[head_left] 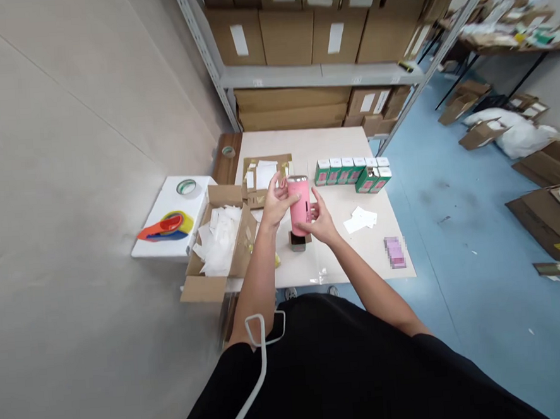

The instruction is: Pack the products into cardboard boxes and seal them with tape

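Observation:
A pink tumbler [300,213] with a silvery rim is held upright above the white table [330,257]. My left hand [274,205] grips it on its left side, thumb across the front. On the other side my right hand [322,219] holds it low down, the thumb near its base. Just below the tumbler stands a small box [298,246] with its top open and a dark inside; the tumbler hides part of it. A row of green and white boxes [339,171] stands to the right behind my hands. White paper slips [360,218] lie nearer on that side.
At left is an open carton [238,262] of white wrapping, beside a white surface [152,211] with tape rolls. A flattened carton piece [284,160] with papers lies behind my left hand. A purple item [395,253] sits at the right edge. Metal shelving [291,75] with cartons rises behind.

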